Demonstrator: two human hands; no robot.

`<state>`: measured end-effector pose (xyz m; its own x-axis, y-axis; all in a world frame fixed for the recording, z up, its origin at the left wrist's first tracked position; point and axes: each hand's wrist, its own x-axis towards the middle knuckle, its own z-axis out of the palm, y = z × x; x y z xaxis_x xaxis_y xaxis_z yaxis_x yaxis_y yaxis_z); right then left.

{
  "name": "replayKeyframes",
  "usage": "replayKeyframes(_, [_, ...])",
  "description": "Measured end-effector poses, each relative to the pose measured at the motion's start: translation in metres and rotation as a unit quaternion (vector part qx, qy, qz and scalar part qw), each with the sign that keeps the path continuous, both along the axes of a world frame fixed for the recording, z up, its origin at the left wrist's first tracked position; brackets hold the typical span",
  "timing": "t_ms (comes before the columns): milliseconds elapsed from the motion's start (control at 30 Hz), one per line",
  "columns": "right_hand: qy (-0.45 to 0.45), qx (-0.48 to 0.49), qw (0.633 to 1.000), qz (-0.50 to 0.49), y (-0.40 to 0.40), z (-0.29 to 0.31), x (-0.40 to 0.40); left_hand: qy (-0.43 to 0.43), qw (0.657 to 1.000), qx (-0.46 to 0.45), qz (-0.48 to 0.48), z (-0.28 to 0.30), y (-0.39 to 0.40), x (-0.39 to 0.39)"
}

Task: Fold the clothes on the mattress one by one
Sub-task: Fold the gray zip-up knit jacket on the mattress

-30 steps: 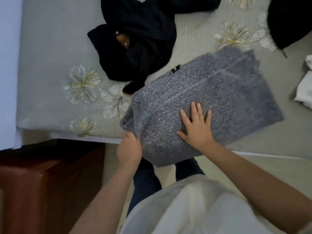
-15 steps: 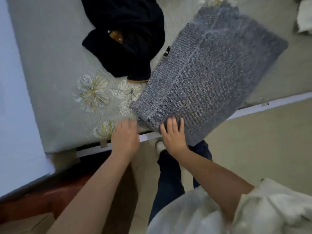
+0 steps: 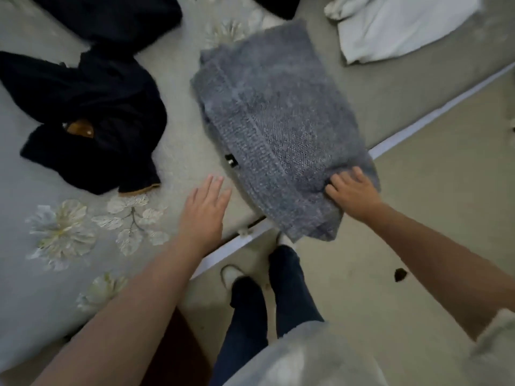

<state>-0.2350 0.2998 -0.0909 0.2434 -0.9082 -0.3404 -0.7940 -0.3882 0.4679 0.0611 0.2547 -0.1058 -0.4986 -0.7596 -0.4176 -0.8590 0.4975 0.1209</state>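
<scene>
Flowered mattress [image 3: 64, 246] carries a folded grey sweater [image 3: 276, 121], its near corner over the mattress edge. Right hand [image 3: 352, 195] grips that corner; left hand [image 3: 202, 215] hovers beside it, fingers straight, holding nothing. Black garment [image 3: 92, 112] lies left of the sweater.

One grey knitted garment [image 3: 276, 126] lies folded at the centre, reaching toward five o'clock. Two dark garments show on the mattress [image 3: 41, 274]: one black piece with a tan lining [image 3: 92, 118] at nine o'clock and another dark heap [image 3: 111, 18] at eleven o'clock. One white cloth [image 3: 395, 26] sits at one o'clock. Two hands appear: the left hand [image 3: 203, 215] and the right hand [image 3: 354, 193].
</scene>
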Motion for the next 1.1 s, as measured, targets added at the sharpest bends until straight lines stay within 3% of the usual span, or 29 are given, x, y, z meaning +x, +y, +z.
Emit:
replayKeyframes(133, [0.006,0.109,0.96,-0.259,-0.038,0.008,-0.078,0.027,0.998,-0.035,-0.041,-0.008,-0.034,-0.078])
replayKeyframes(267, [-0.09,0.159,0.919,-0.349,-0.041,-0.003,-0.056,-0.006,0.999,-0.003,-0.05,-0.009,-0.06,-0.131])
replayKeyframes(333, [-0.235,0.079,0.89,-0.383,-0.027,-0.012,-0.024,-0.01,0.999,0.005,-0.052,-0.008,-0.068,-0.141])
replayKeyframes(400, [-0.347,-0.084,0.876,-0.325,-0.017,-0.02,0.015,-0.013,0.998,-0.011,-0.059,-0.006,-0.079,-0.14])
replayKeyframes(433, [-0.37,-0.12,0.87,-0.302,-0.017,-0.023,0.035,-0.016,0.998,-0.02,-0.055,-0.004,-0.085,-0.137])
replayKeyframes(467, [-0.37,-0.118,0.873,-0.295,-0.022,-0.026,0.051,-0.021,0.998,-0.031,-0.048,-0.003,-0.091,-0.134])
replayKeyframes(633, [-0.327,0.082,0.872,-0.356,-0.057,-0.067,0.067,-0.08,0.992,-0.033,-0.089,-0.005,-0.119,-0.125])
replayKeyframes(733, [-0.255,0.04,0.9,-0.353,-0.056,-0.076,0.053,-0.135,0.98,0.0,-0.143,-0.013,-0.136,-0.125])
replayKeyframes(867, [-0.252,0.009,0.905,-0.342,-0.063,-0.079,0.05,-0.187,0.963,0.022,-0.192,-0.03,-0.148,-0.131])
replayKeyframes(1100, [-0.171,-0.063,0.931,-0.318,-0.086,-0.073,0.051,-0.14,0.962,0.017,-0.232,-0.048,-0.157,-0.124])
